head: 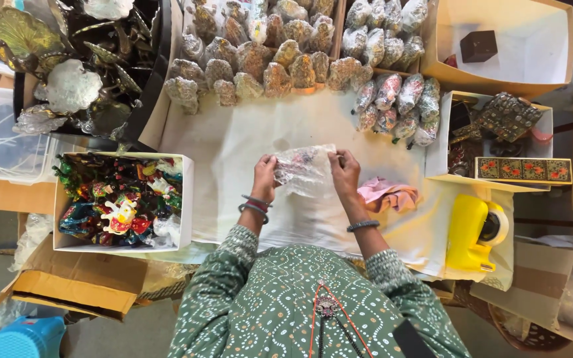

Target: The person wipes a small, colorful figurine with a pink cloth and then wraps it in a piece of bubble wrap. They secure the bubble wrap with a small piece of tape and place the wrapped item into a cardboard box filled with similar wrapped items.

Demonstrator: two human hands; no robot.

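On the white cloth (233, 152) at table centre, head view: both hands raised just above the cloth, sharing one bubble-wrapped item (303, 169). Left hand (264, 174) pinched shut on the wrap's left edge, bangles at the wrist. Right hand (344, 174) closed on the wrap's right upper corner, a dark bracelet lower on the forearm. Wrap stretched between the two, something multicoloured dimly visible inside; exact shape impossible to tell.

Just right of the right hand, lying on the cloth: a crumpled pink cloth (387, 193). Further right, near the table edge: a yellow tape dispenser (473, 232). Above the hands, well apart from them: rows of wrapped figurines (260, 66) in clear film, and a second cluster of wrapped pieces (396, 99) to the right. Far left of the hands: a white box (188, 199) crowded with bright painted figurines. Upper left: a dark bin of brass leaf-shaped pieces (67, 59). Upper right: an open cardboard box (499, 73) holding a small dark cube. Below it, a painted rectangular box (522, 170) with orange flowers, resting on the rim of another carton. Bottom of view: green patterned sleeves and a pendant.
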